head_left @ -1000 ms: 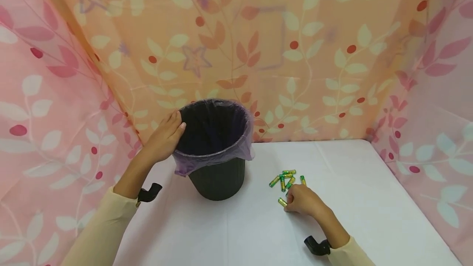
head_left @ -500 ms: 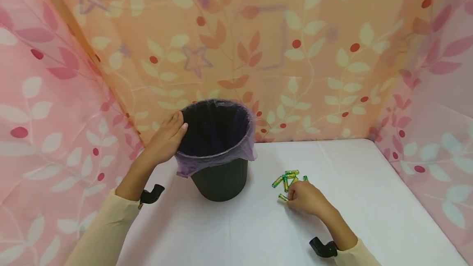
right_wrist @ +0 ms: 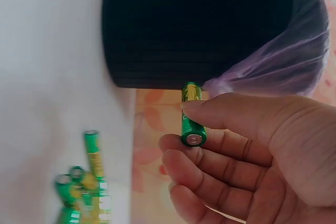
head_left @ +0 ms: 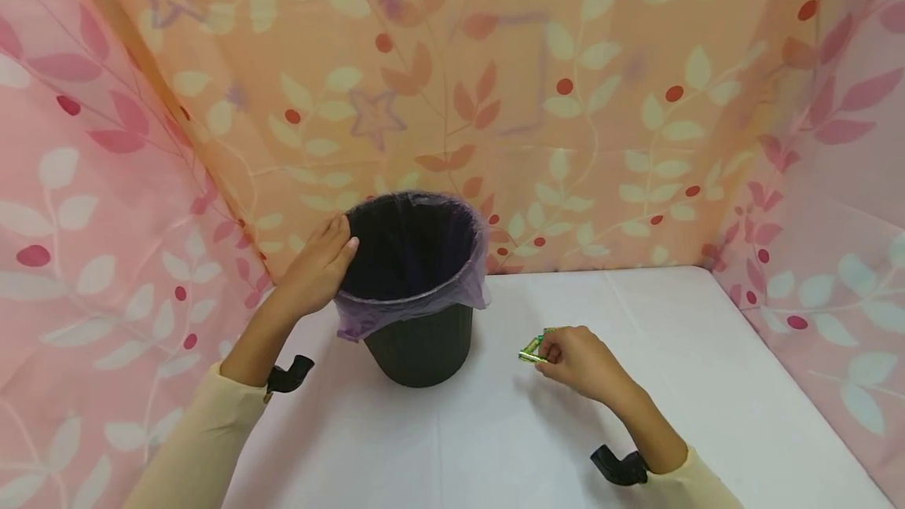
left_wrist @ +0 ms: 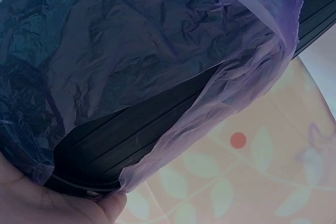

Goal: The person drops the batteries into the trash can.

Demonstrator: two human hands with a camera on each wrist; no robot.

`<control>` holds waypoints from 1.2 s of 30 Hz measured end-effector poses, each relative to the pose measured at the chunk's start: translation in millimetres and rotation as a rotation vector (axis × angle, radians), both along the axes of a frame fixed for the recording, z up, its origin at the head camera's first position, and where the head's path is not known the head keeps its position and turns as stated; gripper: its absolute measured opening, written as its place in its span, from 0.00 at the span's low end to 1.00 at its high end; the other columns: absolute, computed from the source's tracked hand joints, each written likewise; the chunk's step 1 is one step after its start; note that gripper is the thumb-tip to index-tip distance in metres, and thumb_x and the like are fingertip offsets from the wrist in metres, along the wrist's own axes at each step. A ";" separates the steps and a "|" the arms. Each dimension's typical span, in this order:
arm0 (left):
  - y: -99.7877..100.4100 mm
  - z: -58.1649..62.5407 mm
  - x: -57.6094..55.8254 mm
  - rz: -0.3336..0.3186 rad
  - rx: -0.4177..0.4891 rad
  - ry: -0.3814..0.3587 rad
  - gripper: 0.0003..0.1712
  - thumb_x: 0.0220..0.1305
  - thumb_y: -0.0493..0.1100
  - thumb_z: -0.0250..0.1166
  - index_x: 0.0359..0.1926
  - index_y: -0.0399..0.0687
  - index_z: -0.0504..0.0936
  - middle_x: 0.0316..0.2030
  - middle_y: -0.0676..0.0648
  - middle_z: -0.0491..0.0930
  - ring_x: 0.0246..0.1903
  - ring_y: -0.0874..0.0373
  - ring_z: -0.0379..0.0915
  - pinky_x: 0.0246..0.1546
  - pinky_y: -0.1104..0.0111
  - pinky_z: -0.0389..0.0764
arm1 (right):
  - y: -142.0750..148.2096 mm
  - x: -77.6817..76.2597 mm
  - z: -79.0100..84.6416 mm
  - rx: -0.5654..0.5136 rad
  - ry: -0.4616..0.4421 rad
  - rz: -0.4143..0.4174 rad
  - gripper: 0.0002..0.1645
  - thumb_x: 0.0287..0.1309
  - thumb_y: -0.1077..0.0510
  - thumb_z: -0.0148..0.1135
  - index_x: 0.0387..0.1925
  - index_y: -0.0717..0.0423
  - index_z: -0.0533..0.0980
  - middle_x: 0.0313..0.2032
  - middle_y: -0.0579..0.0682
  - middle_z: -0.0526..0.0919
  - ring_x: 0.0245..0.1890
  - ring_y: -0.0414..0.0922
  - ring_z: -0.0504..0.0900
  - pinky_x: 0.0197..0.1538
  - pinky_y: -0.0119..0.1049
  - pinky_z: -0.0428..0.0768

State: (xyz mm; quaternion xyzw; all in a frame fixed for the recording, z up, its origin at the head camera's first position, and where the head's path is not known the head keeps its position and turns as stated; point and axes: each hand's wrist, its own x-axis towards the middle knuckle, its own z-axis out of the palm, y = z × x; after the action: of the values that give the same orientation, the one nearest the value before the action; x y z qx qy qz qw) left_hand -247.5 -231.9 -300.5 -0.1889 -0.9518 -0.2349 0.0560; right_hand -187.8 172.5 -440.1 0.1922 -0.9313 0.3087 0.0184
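Observation:
A black bin [head_left: 419, 344] stands on the table, lined with a thin purple bag [head_left: 463, 289] folded over its rim. My left hand [head_left: 318, 265] rests on the bin's left rim with fingers extended; the left wrist view shows it right at the bag's edge [left_wrist: 123, 179]. My right hand [head_left: 580, 360] pinches one green-and-yellow battery [right_wrist: 192, 121] between thumb and fingers, just right of the bin. Beneath and behind that hand lie several more loose batteries [right_wrist: 93, 153], mostly hidden by it in the head view.
A white cloth [head_left: 382, 454] covers the table. Behind it hangs an orange leaf-patterned curtain [head_left: 608, 124], with pink patterned curtains [head_left: 92, 258] at the sides. Black wrist mounts [head_left: 622, 466] are strapped to both wrists.
My right hand has picked up a battery from the near side of the pile and moved up and slightly left with it. The left hand keeps its place on the bin.

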 end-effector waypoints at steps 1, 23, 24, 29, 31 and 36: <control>0.1 -0.9 -0.1 0.000 0.001 0.001 0.36 0.83 0.50 0.38 0.76 0.25 0.48 0.77 0.29 0.43 0.78 0.36 0.31 0.76 0.45 0.37 | -0.7 0.2 5.2 0.006 0.006 0.006 0.10 0.49 0.63 0.77 0.26 0.51 0.81 0.22 0.38 0.79 0.23 0.35 0.76 0.27 0.30 0.77; 5.5 -3.5 -4.4 0.003 -0.009 0.009 0.36 0.83 0.51 0.36 0.76 0.26 0.47 0.78 0.31 0.41 0.79 0.38 0.30 0.77 0.47 0.37 | -9.0 -2.9 112.8 -0.015 0.243 0.081 0.06 0.53 0.62 0.76 0.33 0.53 0.85 0.27 0.40 0.83 0.28 0.38 0.79 0.33 0.34 0.81; 5.0 -3.5 -4.1 0.004 -0.008 0.010 0.36 0.83 0.51 0.36 0.76 0.26 0.47 0.78 0.31 0.41 0.79 0.38 0.30 0.77 0.47 0.36 | -9.9 -3.3 117.8 -0.031 0.243 0.095 0.06 0.53 0.63 0.76 0.33 0.53 0.85 0.27 0.40 0.83 0.28 0.38 0.79 0.33 0.33 0.81; 2.1 -3.6 -2.5 0.010 -0.005 0.010 0.36 0.82 0.50 0.37 0.76 0.25 0.47 0.78 0.30 0.41 0.79 0.38 0.30 0.77 0.47 0.36 | -15.3 -5.8 141.7 -0.106 0.244 0.160 0.07 0.53 0.63 0.77 0.34 0.53 0.86 0.27 0.40 0.84 0.27 0.39 0.80 0.32 0.32 0.82; 1.4 -3.4 -2.1 0.011 -0.002 0.012 0.36 0.82 0.50 0.37 0.76 0.25 0.47 0.78 0.30 0.42 0.79 0.38 0.31 0.77 0.47 0.36 | -17.8 -7.2 150.2 -0.136 0.245 0.185 0.07 0.53 0.63 0.77 0.35 0.51 0.88 0.28 0.40 0.85 0.26 0.39 0.80 0.32 0.32 0.82; -0.5 -3.8 -0.4 0.016 0.004 0.016 0.36 0.82 0.51 0.37 0.76 0.25 0.48 0.78 0.30 0.42 0.79 0.38 0.31 0.77 0.47 0.37 | -26.0 -12.6 168.2 -0.156 0.250 0.204 0.09 0.54 0.62 0.77 0.37 0.49 0.89 0.29 0.40 0.86 0.26 0.40 0.80 0.31 0.34 0.82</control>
State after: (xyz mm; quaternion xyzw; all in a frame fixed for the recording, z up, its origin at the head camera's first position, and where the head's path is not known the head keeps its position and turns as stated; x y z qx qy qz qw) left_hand -247.9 -232.4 -304.3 -0.1830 -0.9524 -0.2349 0.0661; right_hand -200.4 146.5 -271.8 0.3206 -0.8707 0.3539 0.1176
